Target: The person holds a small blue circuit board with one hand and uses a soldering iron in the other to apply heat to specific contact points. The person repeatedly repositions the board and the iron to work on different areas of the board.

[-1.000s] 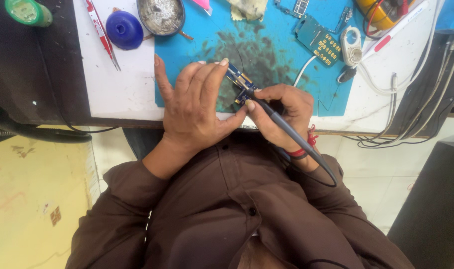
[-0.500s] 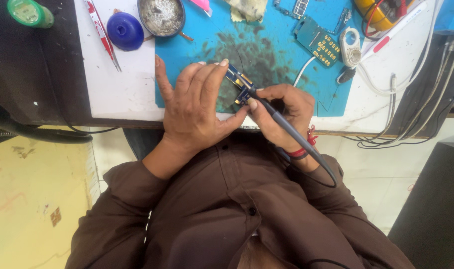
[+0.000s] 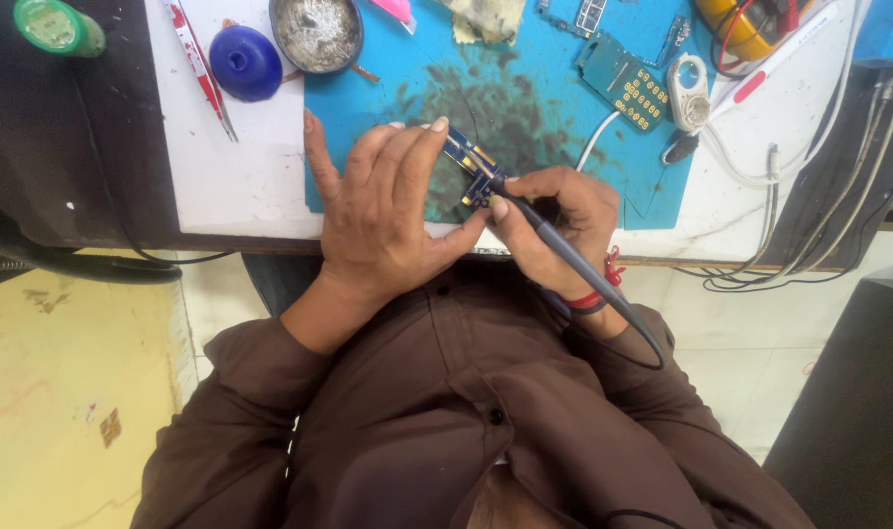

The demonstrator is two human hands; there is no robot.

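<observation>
My left hand [image 3: 383,211] lies flat on the blue work mat [image 3: 525,98], its fingertips pressing down a small blue circuit board [image 3: 469,162]. My right hand [image 3: 554,220] is closed around a dark soldering iron [image 3: 564,255], held like a pen. The iron's tip touches the board near my left thumb. Its black cord runs back over my right wrist, which wears a red band.
A round tin of solder residue [image 3: 316,32], a blue dome-shaped lid [image 3: 245,61] and red-handled tweezers [image 3: 200,64] lie at the upper left. A keypad circuit board [image 3: 623,83], a white round part [image 3: 688,93] and several white cables [image 3: 789,196] are on the right. A green bottle [image 3: 57,26] stands far left.
</observation>
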